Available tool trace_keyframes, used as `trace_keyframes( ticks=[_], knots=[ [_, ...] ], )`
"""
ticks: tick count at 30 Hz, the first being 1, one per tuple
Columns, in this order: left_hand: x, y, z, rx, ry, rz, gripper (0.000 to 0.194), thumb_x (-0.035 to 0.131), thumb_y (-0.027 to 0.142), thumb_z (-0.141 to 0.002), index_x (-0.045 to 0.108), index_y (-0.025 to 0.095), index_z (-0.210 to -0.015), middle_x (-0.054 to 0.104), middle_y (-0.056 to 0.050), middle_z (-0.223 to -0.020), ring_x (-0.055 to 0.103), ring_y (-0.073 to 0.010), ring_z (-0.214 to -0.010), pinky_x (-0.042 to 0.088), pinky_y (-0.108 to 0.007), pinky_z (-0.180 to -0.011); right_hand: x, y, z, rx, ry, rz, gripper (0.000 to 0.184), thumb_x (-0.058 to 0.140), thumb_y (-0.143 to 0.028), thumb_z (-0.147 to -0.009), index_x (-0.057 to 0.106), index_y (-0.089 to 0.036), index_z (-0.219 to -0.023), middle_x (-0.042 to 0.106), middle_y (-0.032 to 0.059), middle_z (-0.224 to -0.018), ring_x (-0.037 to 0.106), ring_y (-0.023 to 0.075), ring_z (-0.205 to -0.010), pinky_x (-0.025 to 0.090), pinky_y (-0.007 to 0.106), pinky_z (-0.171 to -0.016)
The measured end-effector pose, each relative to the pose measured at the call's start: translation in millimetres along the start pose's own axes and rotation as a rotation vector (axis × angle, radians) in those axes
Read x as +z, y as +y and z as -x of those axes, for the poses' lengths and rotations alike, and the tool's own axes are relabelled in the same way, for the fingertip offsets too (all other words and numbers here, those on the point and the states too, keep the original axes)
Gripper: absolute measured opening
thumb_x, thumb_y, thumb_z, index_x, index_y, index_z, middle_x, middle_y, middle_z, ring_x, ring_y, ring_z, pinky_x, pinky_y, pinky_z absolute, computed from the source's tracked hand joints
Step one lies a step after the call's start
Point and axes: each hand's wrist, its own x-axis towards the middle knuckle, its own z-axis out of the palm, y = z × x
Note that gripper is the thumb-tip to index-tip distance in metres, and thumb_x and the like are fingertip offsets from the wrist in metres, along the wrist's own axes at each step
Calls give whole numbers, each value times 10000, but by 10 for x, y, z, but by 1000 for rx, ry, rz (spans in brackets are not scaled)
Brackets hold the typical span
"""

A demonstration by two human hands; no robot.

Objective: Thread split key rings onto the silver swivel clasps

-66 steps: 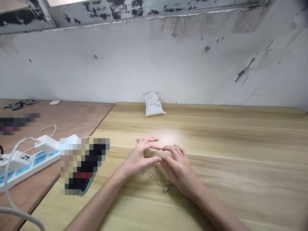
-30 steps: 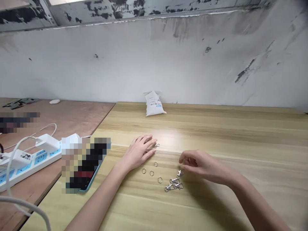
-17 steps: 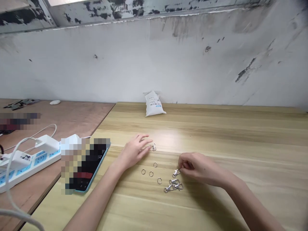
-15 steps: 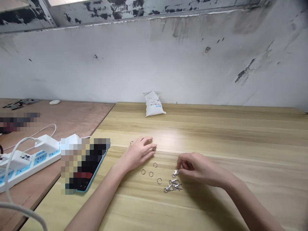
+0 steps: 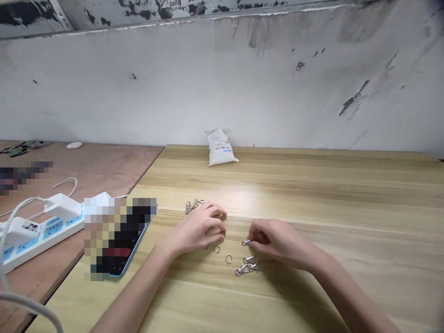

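Note:
My right hand (image 5: 274, 238) is closed, with thumb and fingertips pinching a silver swivel clasp (image 5: 246, 242) that pokes out to the left. Below it, several more silver clasps (image 5: 249, 266) lie in a small cluster on the table. My left hand (image 5: 203, 225) rests low over the wood, palm down, its curved fingers apart; no held thing shows. Small metal split rings (image 5: 229, 259) lie near its thumb, one partly covered by the hand. Beyond its knuckles sits a pile of clasps with rings (image 5: 192, 206).
A white labelled plastic packet (image 5: 222, 149) stands near the wall. On the left lie a phone (image 5: 138, 240), partly blurred out, and a white power strip (image 5: 52, 229) with chargers and cables. A brown table (image 5: 114, 162) adjoins the light wooden one.
My left hand has shifted down towards the rings, uncovering the pile behind it and hiding a ring. My right hand has lifted the clasp slightly up and left.

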Motion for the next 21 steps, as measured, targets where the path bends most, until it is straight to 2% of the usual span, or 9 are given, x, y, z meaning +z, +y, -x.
trace_keyframes(
  ticks=[4,8,11,15,21],
  knots=[
    [21,-18,0,-78,-18,76,33,658,231,-869,690,234,-861,621,-33,-1151,527,-219,-1154,448,-373,-962,55,-23,-22,10,2,8,90,573,-130,-711,606,-207,-681,596,-52,-611,450,88,-530,297,206,-505],
    [30,-18,2,-155,-9,161,31,686,221,-839,657,210,-840,587,-55,-1233,482,-243,-1245,415,-411,-1029,127,-22,-56,-57,76,105,119,576,-117,-722,576,-197,-634,592,-38,-596,429,91,-514,271,222,-505],
    [33,-21,-2,-145,4,166,64,687,220,-840,637,201,-806,591,-63,-1233,461,-250,-1269,404,-425,-1038,196,-9,-81,-161,165,109,132,554,-137,-803,575,-198,-688,584,-31,-613,429,96,-518,272,231,-513],
    [31,-32,-8,-110,48,146,106,686,265,-850,631,199,-788,615,-54,-1187,468,-238,-1258,414,-409,-1032,304,11,-124,-265,301,4,132,507,-202,-913,591,-199,-812,598,-5,-722,507,113,-599,337,235,-560],
    [14,-21,-26,-60,127,79,143,611,271,-906,668,211,-790,612,-49,-1205,469,-245,-1253,399,-433,-1041,391,17,-194,-358,548,-65,132,495,-199,-945,605,-206,-874,601,50,-851,554,176,-783,420,311,-715]
  ],
)
